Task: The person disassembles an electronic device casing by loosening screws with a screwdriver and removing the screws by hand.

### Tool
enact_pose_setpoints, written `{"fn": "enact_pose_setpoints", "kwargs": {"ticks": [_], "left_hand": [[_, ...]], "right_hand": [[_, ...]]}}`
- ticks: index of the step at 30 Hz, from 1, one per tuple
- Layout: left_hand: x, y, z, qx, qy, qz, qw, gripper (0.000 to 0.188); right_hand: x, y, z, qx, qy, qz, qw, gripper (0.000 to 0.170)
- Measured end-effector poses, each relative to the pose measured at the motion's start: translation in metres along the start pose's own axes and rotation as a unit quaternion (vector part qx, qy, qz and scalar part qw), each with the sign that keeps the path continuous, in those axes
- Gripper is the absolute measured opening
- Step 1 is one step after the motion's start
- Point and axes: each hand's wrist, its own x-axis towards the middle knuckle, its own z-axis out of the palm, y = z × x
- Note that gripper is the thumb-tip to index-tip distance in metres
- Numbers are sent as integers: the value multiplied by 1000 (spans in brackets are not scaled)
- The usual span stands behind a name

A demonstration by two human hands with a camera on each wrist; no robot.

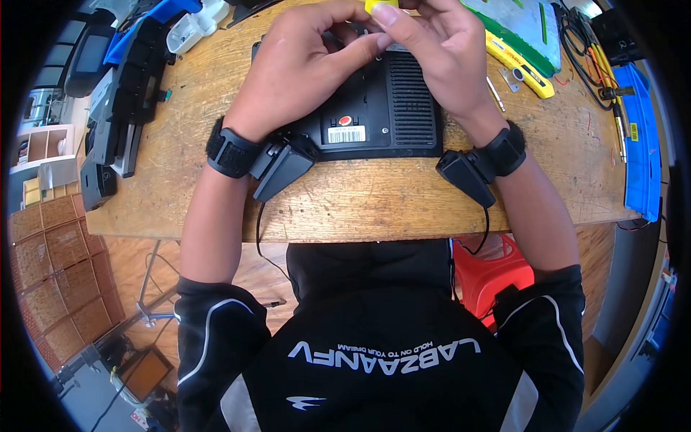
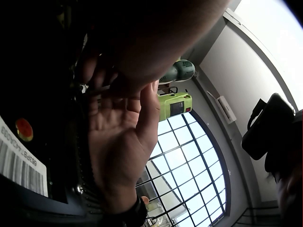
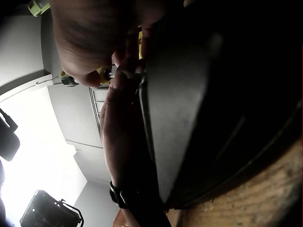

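A black device point(image 1: 360, 108) with a slotted panel, a red oval sticker and a barcode label lies on the wooden table. Over its far part, my right hand point(image 1: 450, 57) grips the yellow handle of a screwdriver point(image 1: 381, 5), thumb pressed on it. In the right wrist view the metal shaft of the screwdriver point(image 3: 112, 74) runs from the handle to the left hand's fingertips. My left hand point(image 1: 295, 65) has curled fingers, and its thumb and fingertips pinch around the shaft close over the device. The screwdriver's tip is hidden by the fingers.
A yellow utility knife point(image 1: 529, 68) and a thin metal rod point(image 1: 495, 93) lie right of the device. Beyond stands a green-edged case point(image 1: 522, 29). A blue tray point(image 1: 640, 144) and cables point(image 1: 586, 50) edge the right; black equipment point(image 1: 133, 93) and a white container point(image 1: 194, 29) sit left.
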Motion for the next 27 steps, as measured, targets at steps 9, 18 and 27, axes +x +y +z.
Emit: {"fn": "enact_pose_setpoints", "kwargs": {"ticks": [9, 18, 27], "left_hand": [[-2, -4, 0, 0, 28, 66, 997, 17], [5, -34, 0, 60, 19, 158, 985, 26], [3, -25, -1, 69, 22, 104, 992, 25]], "right_hand": [[1, -1, 1, -55, 7, -19, 998, 44], [0, 0, 0, -67, 17, -29, 997, 41], [2, -4, 4, -53, -6, -38, 998, 40]]}}
